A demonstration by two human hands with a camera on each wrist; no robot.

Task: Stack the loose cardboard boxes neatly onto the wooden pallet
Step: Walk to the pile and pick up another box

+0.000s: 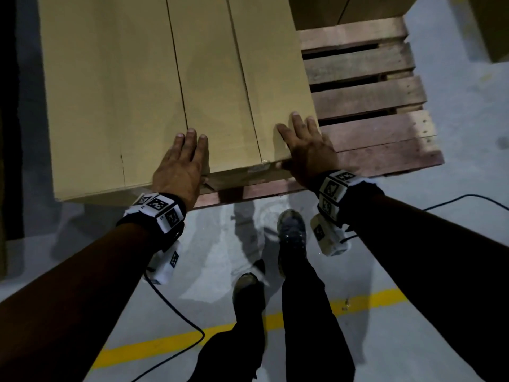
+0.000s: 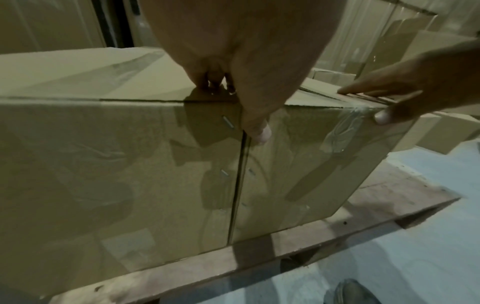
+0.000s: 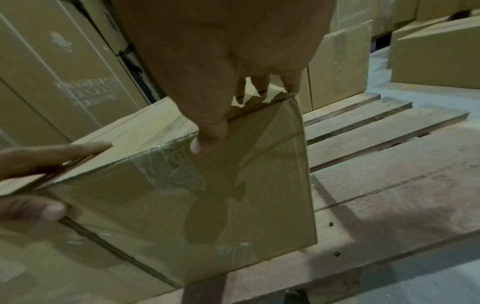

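Observation:
Two tan cardboard boxes stand side by side on the wooden pallet (image 1: 371, 100). The wide box (image 1: 110, 92) is on the left and the narrower taped box (image 1: 220, 92) is on the right. My left hand (image 1: 181, 161) lies flat on the narrower box's near top edge, at the seam between the boxes. Its thumb (image 2: 257, 123) points down the front face (image 2: 298, 164). My right hand (image 1: 305, 144) lies flat on the box's near right corner, with its thumb (image 3: 205, 142) on the front face (image 3: 207, 216). Both hands have straight fingers.
Bare pallet slats (image 3: 389, 185) lie to the right of the boxes. More cardboard boxes (image 3: 337, 67) stand behind the pallet and on the floor to the right. My feet (image 1: 292, 230) are close to the pallet's front edge. A black cable (image 1: 176, 307) and a yellow line (image 1: 165, 343) cross the grey floor.

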